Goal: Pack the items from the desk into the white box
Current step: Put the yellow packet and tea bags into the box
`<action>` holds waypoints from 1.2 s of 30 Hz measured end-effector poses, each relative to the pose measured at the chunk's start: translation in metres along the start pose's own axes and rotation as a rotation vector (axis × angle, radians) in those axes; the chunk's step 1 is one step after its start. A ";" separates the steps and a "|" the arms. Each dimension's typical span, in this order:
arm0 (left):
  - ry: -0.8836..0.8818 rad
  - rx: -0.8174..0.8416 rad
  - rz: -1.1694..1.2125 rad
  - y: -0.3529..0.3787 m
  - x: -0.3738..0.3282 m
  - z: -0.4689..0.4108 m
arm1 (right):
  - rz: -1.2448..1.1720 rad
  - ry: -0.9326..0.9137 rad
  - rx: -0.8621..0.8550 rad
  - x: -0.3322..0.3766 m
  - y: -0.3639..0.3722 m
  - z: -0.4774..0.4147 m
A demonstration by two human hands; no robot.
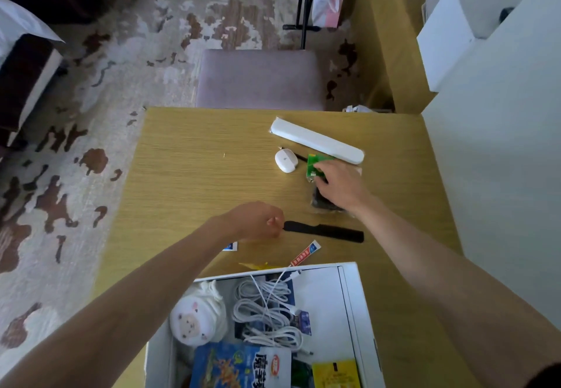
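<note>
- Hands first: your left hand (pixel 258 220) is pinching its fingertips together on the handle end of the flat black plastic comb (pixel 324 231), which is lying on the tan wooden desk (pixel 188 169) and stretching away to that hand's right.
- Your right hand (pixel 341 184) is pressing down on the clear packet with a green card top and dark contents (pixel 315 169); fingers are curling over it, though you cannot tell whether they are actually gripping yet.
- Just beyond the right hand are sitting the long white plastic case (pixel 317 140) and the small white oval device (pixel 286 160), both unpacked.
- The open white cardboard box (pixel 353 296) is waiting below both wrists, already holding coiled white cables (pixel 267 305).
- Risk, as I judge it: you are lifting with both hands at once, and a thin pinch on the comb's tip could let it swing and drop.
- The packet looks slippery; dragging it could be nudging the oval device toward the far edge.
- The red-and-white tube (pixel 305 254) beside the box rim could get knocked off by your forearm.
</note>
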State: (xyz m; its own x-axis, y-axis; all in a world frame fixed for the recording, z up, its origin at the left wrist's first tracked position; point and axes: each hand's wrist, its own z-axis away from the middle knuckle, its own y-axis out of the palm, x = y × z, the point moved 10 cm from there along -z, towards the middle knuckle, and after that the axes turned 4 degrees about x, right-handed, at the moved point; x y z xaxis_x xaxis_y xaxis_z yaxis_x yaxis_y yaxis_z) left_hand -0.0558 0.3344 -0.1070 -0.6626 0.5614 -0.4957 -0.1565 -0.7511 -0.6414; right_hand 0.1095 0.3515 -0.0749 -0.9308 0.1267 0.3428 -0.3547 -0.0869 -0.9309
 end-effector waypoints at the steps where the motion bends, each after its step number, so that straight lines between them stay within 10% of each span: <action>1: 0.000 0.001 0.010 0.002 -0.002 -0.003 | 0.023 -0.017 -0.017 0.000 -0.001 0.002; 17: 0.007 0.684 -0.022 0.062 0.002 0.059 | -0.007 -0.080 0.164 0.008 0.004 0.027; 36: -0.042 0.339 0.201 0.043 0.005 0.067 | -0.464 0.137 -0.135 0.049 -0.064 0.121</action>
State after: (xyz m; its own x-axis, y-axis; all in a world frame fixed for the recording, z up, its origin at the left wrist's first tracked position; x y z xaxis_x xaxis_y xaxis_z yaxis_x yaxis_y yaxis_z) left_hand -0.1148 0.2817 -0.0974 -0.7331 0.3824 -0.5624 -0.2491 -0.9205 -0.3010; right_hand 0.0759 0.2441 0.0164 -0.6541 0.2514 0.7134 -0.7057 0.1366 -0.6952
